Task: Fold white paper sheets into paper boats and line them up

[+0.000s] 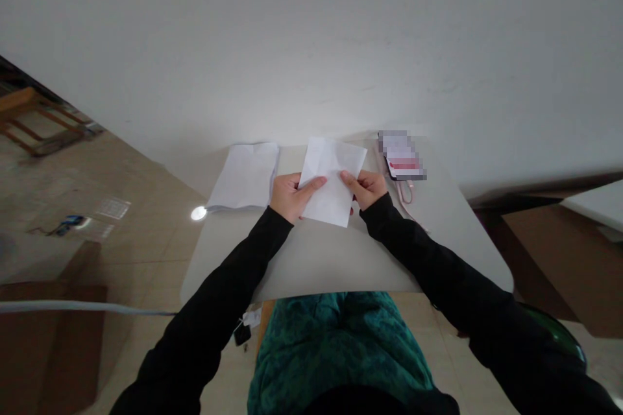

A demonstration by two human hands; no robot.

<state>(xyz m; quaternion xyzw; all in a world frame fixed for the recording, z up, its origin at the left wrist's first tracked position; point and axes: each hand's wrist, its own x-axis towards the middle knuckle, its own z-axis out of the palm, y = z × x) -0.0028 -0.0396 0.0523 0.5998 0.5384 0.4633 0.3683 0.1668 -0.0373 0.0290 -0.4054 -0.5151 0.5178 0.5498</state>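
A white sheet of paper [331,204] is held up over the table, tilted slightly, with a faint crease near its upper part. My left hand [291,197] grips its left edge, thumb on the front and fingers behind. On the opposite edge, my right hand [366,189] pinches the sheet the same way, its fingertips partly hidden behind the paper. To the left of my left hand lies a stack of white paper [243,176] with slightly curled edges.
The white table [335,266] stands against a pale wall [311,45]. A phone [403,159], its screen blurred out, and a pink cable [406,198] lie at the right. Cardboard boxes [559,253] stand beyond the table's right side; a wooden stool [29,107] is far left.
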